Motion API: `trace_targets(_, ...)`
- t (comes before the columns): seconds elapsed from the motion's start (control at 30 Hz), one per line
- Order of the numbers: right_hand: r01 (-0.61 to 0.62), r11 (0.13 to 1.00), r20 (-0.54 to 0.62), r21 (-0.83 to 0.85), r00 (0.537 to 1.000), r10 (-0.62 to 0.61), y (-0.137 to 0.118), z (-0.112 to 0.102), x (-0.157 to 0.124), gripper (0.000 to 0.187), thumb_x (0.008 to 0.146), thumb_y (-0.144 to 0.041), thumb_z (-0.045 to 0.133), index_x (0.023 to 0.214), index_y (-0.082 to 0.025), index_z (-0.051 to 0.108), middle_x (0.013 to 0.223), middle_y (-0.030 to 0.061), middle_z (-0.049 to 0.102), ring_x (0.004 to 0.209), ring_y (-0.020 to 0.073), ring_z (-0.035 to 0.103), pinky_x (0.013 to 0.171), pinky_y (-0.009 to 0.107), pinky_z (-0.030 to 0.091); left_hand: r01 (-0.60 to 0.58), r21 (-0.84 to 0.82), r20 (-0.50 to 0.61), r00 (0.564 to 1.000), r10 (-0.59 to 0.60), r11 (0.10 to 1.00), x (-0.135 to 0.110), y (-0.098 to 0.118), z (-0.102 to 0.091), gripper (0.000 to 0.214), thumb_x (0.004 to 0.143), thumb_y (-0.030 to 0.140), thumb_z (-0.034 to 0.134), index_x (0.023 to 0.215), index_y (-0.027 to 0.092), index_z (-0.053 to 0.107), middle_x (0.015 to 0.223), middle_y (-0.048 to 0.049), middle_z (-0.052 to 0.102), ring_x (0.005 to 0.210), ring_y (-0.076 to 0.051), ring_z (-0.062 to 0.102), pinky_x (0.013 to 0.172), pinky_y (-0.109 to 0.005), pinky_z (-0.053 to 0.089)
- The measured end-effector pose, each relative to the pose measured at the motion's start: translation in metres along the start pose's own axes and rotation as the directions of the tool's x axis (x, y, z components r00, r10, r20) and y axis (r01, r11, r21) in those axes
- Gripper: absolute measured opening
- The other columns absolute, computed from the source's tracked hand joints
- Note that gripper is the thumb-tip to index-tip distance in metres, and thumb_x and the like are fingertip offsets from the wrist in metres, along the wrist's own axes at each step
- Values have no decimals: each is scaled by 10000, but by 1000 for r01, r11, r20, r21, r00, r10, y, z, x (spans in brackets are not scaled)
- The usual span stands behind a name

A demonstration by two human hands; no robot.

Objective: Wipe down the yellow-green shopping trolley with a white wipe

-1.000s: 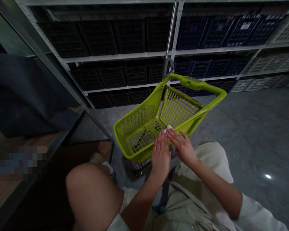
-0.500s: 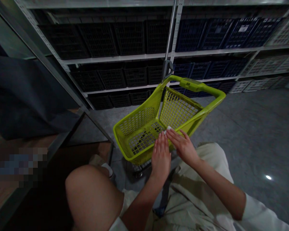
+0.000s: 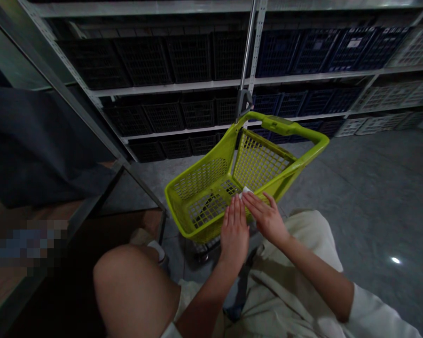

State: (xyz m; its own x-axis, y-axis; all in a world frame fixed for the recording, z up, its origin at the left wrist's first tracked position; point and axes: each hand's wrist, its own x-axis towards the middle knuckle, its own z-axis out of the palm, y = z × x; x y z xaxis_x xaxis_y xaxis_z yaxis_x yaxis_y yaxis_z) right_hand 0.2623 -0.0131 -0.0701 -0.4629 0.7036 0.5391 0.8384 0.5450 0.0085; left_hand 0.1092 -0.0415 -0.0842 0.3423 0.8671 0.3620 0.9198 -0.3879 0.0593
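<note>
A lime-green plastic shopping basket cart [image 3: 197,230] with a grid floor stands in front of my knees. My left hand [image 3: 234,232] rests on its near rim, fingers stretched out and held side by side. Against the same rim, my right hand [image 3: 268,218] presses a small white tissue [image 3: 246,190], which pokes out past its fingertips. The fingertips of both hands nearly meet at the tissue. Most of the tissue is hidden under the fingers, and I cannot tell whether the left fingers touch it.
Behind the cart, a metal rack [image 3: 197,85] holds rows of black crates [image 3: 188,58], blue crates [image 3: 278,51] and white crates [image 3: 416,49]. A metal pole [image 3: 248,47] rises by the cart handle. A dark cloth [image 3: 38,145] hangs at left; grey tiled floor [image 3: 366,188] lies right.
Both hands have shifted very slightly left in view, together with the white tissue. The hold looks the same, and the cart has barely moved in the picture.
</note>
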Motion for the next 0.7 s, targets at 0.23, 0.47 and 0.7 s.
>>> trace_targets(0.23, -189, 967, -145, -171, 976, 165, 94, -33, -1, 700, 795, 14, 388, 1424, -278, 481, 1420, 73, 581, 1335, 229, 524, 1180, 583, 63, -1, -16, 6, 1000, 1, 1000, 0, -1, 0, 766, 890, 216, 561, 1547, 45, 208, 1636, -168, 172, 1518, -266, 176, 1216, -417, 300)
trace_targets(0.47, -313, 938, -180, -149, 941, 285, 47, -13, 1, 732, 754, -11, 425, 1453, -227, 451, 1432, 103, 567, 1365, 246, 491, 1190, 566, 108, 1, -30, -10, 1000, -1, 1000, -1, 0, -1, 757, 892, 210, 553, 1544, 38, 208, 1632, -180, 181, 1516, -270, 179, 1211, -426, 308)
trace_targets(0.7, 23, 999, 29, -34, 999, -22, 12, -8, -4, 723, 790, -4, 403, 1475, -232, 419, 1480, 84, 515, 1375, 190, 478, 1199, 491, 157, -2, -31, -17, 1000, 1, 1000, -1, -1, 1, 777, 885, 192, 547, 1546, 17, 177, 1629, -191, 185, 1520, -273, 160, 1220, -440, 290)
